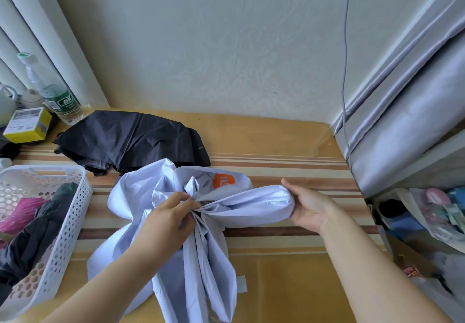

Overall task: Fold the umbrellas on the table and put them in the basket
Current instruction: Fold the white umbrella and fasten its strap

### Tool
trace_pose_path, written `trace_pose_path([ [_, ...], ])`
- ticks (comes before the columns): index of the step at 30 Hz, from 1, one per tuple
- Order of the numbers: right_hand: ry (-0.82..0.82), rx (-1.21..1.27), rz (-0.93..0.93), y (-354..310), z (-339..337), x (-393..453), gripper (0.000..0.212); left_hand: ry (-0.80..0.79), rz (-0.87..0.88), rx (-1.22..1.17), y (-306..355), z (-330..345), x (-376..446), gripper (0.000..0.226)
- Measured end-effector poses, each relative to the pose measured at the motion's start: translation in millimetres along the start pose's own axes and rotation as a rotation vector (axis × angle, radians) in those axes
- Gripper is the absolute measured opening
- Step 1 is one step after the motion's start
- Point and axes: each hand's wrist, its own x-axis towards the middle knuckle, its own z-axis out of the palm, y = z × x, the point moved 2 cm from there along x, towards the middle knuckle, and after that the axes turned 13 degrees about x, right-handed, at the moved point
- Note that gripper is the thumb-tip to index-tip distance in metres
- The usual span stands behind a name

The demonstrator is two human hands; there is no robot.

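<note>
A left hand (171,218) pinches the gathered cloth of a pale blue umbrella (201,222) on the table (289,272), while the right hand (305,207) cups its bunched end. Left of the grip stands a white basket (63,222); beyond it lies a black umbrella (130,139).

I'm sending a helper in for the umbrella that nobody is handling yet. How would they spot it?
Start at the striped table and look to its far edge by the wall. The black umbrella lies there loose and unfolded, behind the pale blue umbrella that both hands are gathering. It is dark, untouched and outside the white basket.
</note>
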Motion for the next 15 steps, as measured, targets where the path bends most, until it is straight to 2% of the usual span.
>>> trace_pose_path([
  [3,-0.122,-0.051,0.05,-3,-4,-7,0.029,-0.025,0.014,-0.006,4,1,0,0.024],
  [5,-0.137,0.005,-0.008,-2,-6,-5,0.018,-0.041,0.032,-0.016,7,2,-2,0.024],
  [8,0.032,0.125,-0.142,-2,-14,9,0.02,-0.064,0.047,-0.027,7,3,-3,0.025],
  [10,0.148,0.121,-0.11,-4,-20,15,0.013,-0.072,0.084,-0.017,10,4,-3,0.026],
  [13,0.253,-0.001,-0.053,-14,-28,16,0.023,-0.058,0.087,-0.01,11,5,-4,0.029],
  [15,0.342,-0.216,-0.196,-24,-32,17,0.034,-0.041,0.04,-0.04,7,4,-4,0.031],
])
